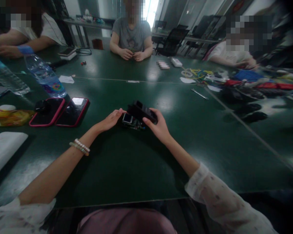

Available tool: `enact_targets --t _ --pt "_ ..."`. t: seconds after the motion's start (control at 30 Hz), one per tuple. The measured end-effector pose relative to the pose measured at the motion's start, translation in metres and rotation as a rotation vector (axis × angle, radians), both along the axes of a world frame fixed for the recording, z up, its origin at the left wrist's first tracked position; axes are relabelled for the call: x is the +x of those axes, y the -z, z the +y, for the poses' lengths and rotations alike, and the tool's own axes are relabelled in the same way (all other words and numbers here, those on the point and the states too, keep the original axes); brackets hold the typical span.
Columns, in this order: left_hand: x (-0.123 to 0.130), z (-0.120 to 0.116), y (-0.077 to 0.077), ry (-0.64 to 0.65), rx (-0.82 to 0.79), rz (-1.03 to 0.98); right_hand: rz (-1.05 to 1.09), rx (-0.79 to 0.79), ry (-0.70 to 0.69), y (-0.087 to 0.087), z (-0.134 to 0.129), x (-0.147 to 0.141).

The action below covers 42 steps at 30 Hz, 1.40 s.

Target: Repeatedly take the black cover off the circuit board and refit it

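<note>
A black plastic housing (142,111) with a square opening is held tilted in my right hand (160,125), thumb in front and fingers behind. Under its left part lies a small circuit board with a little screen (128,118), low at the green table (127,162). My left hand (110,121) is at the left side of the board, its fingers stretched toward the board and the housing's edge. Whether the fingertips touch either one is hard to tell. The left hand grips nothing.
Two red-edged phones (72,112), a water bottle (45,76), a yellow packet (12,117) and a white device (6,151) are at left. A wrench (199,94), cables (197,74) and tools lie at right. Three people sit around the table.
</note>
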<state>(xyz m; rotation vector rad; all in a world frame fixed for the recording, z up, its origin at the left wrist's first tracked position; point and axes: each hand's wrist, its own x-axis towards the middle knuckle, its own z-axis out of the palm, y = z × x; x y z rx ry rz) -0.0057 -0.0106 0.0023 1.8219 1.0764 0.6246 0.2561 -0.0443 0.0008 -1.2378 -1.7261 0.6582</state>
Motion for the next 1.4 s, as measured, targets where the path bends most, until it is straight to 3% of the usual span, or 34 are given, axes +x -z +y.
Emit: enact_targets --t 0.13,0.27,0.73,1.2,1.4 --pt "-0.002 0.000 0.000 0.029 -0.012 0.015 -0.016 0.109 0.314 0.000 0.011 0.017" --pt "-0.004 0.000 -0.001 0.048 0.034 0.044 -0.051 0.083 0.435 0.011 0.022 0.031" --pt "0.000 0.005 -0.001 0.102 0.180 0.196 -0.304 0.026 0.294 0.032 0.032 0.030" --pt "0.000 0.008 0.006 0.111 0.258 0.212 -0.326 -0.008 0.300 0.023 0.026 0.026" --pt "0.000 0.006 0.004 0.101 0.242 0.217 -0.148 0.065 0.244 0.014 0.020 0.023"
